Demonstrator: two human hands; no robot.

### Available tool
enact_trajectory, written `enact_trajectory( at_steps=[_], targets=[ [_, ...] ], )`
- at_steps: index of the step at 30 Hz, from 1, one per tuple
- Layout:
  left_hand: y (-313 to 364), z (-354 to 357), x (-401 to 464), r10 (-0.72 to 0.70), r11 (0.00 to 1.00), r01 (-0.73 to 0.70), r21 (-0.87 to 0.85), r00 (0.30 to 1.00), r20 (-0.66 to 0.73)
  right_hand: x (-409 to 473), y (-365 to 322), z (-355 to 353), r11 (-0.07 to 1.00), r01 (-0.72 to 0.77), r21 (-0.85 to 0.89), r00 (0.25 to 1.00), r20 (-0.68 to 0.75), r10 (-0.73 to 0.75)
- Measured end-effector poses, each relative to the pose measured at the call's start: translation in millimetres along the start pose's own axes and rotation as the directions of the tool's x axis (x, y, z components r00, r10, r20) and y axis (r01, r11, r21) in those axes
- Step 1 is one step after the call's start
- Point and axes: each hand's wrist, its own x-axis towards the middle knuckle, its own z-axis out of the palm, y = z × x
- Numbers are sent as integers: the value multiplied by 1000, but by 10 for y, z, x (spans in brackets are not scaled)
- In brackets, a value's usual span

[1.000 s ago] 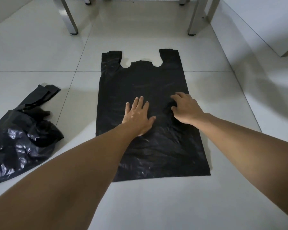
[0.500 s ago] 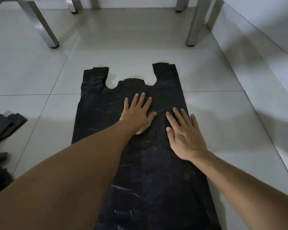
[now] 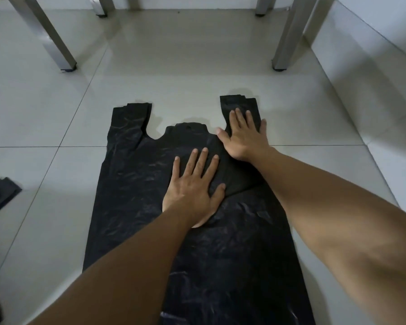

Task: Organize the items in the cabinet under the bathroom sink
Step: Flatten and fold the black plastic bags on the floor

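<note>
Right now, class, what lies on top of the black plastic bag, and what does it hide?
Both hands press flat on the black plastic bag: the left hand mid-bag, the right hand on its right handle. Below lies tiled floor; anything else under the bag is covered.

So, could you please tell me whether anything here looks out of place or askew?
Nothing stands out. The black plastic bag lies flat on the floor tiles, lightly creased, with both the left hand and right hand pressing it. More black plastic lies at the left edge.
</note>
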Motion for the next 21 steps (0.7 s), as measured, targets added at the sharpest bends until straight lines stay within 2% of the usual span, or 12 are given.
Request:
enact_trajectory(
  at_steps=[8,11,14,16,17,21],
  targets=[
    [2,9,-6,-3,1000,3,-5,1000,-12,376,145,-132,998,-68,-11,997,-30,68],
    [5,-8,-7,-11,1000,11,-18,1000,-2,390,140,-223,993,-86,84,996,-16,88],
    [16,-26,-5,-54,998,54,-37,998,-13,182,17,-250,982,-72,175,982,-159,100],
    [20,-47,-15,-81,996,80,-49,997,-16,-77,-137,-186,983,-20,185,961,-268,70],
    [25,-56,-19,-93,993,92,-69,996,-11,-210,-209,-127,984,-1,177,959,-279,51],
    [23,-105,-55,-95,980,94,-174,995,-1,-503,-307,164,991,30,128,986,-169,-8]
  ],
)
